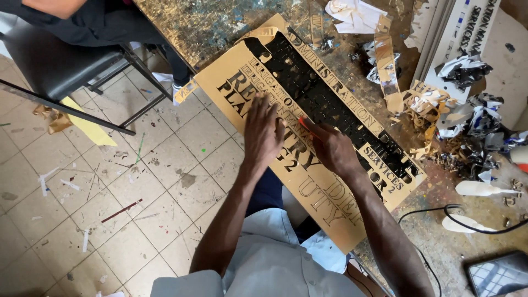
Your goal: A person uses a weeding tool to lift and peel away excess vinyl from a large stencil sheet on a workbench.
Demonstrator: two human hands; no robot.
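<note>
Sleeves: pale shirt sleeves sit lowest in the view, both forearms reaching up to the sheet.
Left hand: left hand (263,133) lies flat, fingers released and spread, pressing the gold sign sheet (308,159) down.
Right hand: right hand (331,147) is clenched round a small red-tipped tool (303,122), its tip at the lettering.
Sheet: it overhangs the worktop (220,22) edge; the dark upper band looks already stripped, while the lower letter rows seem left to do.
Scraps: peeled foil scraps (440,110) pile up at the right.
</note>
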